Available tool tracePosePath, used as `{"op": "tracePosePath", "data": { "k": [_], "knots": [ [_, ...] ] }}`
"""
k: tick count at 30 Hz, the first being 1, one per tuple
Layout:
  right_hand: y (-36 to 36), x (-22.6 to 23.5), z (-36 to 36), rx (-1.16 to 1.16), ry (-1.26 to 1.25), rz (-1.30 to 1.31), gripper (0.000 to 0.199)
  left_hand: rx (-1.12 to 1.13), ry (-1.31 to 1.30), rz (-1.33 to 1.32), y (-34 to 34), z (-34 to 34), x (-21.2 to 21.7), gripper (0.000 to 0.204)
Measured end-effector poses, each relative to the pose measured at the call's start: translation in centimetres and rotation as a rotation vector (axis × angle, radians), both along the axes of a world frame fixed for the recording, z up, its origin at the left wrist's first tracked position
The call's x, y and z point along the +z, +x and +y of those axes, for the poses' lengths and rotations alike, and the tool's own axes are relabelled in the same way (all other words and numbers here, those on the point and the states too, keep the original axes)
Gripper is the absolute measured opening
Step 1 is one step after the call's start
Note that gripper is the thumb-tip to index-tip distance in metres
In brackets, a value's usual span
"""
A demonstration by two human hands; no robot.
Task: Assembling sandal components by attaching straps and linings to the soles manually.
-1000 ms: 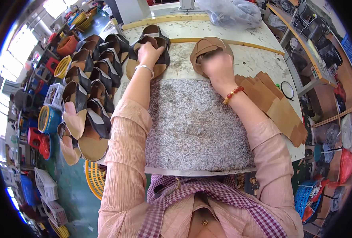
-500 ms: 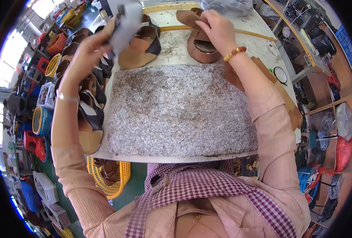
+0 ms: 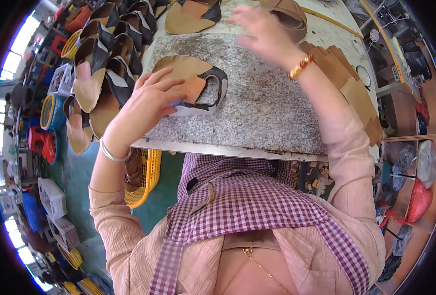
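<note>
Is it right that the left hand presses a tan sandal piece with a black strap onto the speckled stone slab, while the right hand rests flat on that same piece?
Not quite. In the head view the left hand does press the tan sandal piece onto the speckled stone slab, but the right hand is lifted and blurred, farther up near another sandal.

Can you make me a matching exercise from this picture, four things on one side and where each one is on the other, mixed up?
Things:
1. left hand
2. right hand
3. stack of tan cut pieces
4. yellow basket

Places:
A. below the table's near edge
B. raised and blurred over the far part of the table
C. pressing on a sandal piece on the speckled mat
D. along the table's right edge

Pairs: 1-C, 2-B, 3-D, 4-A
</note>
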State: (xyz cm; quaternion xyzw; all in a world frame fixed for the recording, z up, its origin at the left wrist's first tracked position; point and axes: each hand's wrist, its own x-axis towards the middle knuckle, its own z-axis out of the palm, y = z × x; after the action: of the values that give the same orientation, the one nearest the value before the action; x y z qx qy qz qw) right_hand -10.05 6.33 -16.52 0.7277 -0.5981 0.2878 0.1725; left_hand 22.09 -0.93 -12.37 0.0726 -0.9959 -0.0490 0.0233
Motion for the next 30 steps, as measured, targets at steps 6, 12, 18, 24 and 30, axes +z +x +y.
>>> {"op": "tracePosePath", "data": {
  "k": [6, 12, 18, 24, 30],
  "knots": [
    [7.8, -1.9, 4.5, 0.363, 0.391, 0.178, 0.027, 0.127, 0.063, 0.076, 1.9, 2.5, 0.2, 0.049],
    [2.0, 3.6, 1.4, 0.203, -0.133, 0.08, 0.005, 0.223, 0.33, 0.461, 2.3, 2.2, 0.1, 0.035],
    [-1.8, 14.4, 3.6, 0.044, -0.157, -0.156, 0.021, 0.323, 0.483, 0.689, -1.5, 3.7, 0.4, 0.011],
    [2.1, 3.3, 7.8, 0.104, 0.011, 0.267, 0.008, 0.37, 0.554, 0.53, 1.5, 6.0, -2.9, 0.009],
    [3.3, -3.6, 15.5, 0.013, -0.013, -0.012, 0.034, 0.114, 0.457, 0.554, -2.8, 9.9, -2.4, 0.014]
  ]
}}
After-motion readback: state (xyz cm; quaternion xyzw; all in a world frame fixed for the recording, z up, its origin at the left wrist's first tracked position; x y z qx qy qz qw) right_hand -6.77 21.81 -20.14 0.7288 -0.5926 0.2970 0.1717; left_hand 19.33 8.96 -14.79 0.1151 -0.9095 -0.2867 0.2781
